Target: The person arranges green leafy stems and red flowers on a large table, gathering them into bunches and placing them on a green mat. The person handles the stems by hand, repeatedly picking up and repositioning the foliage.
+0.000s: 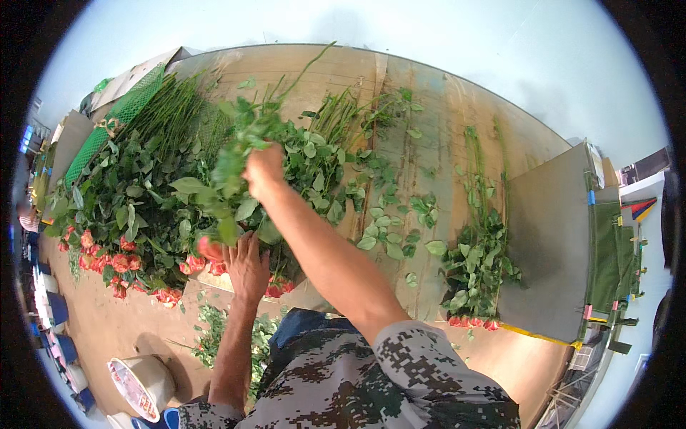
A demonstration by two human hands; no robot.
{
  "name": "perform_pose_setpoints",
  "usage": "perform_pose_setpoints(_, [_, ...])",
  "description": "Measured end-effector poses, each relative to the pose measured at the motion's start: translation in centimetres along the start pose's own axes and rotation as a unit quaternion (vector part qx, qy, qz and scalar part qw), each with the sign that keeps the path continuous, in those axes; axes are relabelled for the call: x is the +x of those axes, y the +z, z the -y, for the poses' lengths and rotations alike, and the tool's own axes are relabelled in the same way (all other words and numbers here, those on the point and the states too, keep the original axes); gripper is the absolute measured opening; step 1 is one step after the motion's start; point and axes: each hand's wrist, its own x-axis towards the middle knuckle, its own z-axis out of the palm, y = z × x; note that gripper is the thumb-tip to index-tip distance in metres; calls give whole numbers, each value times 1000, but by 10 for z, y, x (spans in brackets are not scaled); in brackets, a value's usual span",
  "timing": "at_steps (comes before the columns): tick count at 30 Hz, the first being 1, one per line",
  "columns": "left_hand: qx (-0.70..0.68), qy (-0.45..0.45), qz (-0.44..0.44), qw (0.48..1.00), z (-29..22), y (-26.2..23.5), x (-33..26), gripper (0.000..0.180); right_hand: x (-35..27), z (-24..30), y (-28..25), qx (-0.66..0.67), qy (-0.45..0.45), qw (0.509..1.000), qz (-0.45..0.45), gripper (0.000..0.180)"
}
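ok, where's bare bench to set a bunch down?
Free: the wooden bench between the middle leaf pile and the small rose bunch; also the grey board right of it. Crowded: the left side, under the big rose heap, where both hands work.

I see my own camouflage shirt (386, 386), mottled green, brown and grey, its short sleeves ending above both bare forearms; below the wooden table (429, 114), blue trousers (300, 323) show.

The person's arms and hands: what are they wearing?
Both forearms are bare, with no gloves on the left hand or the right hand. Short camouflage sleeves in green, brown and pale patches cover the upper arms. No watch or rings show.
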Motion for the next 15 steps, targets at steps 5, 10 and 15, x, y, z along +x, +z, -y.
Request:
perform_pose_setpoints(5, [0, 19, -32, 999, -15, -6, 9, 35, -42, -23, -46, -328, -276, 903, 27, 44])
perform_pose_setpoints(10, [15, 48, -7, 999, -14, 16, 39, 18, -34, -50, -167, -306, -114, 936, -134, 30])
perform_pose_setpoints(15, [-65, 61, 60, 994, -20, -5, 54, 19, -47, -52, -155, -242, 11, 969, 51, 28])
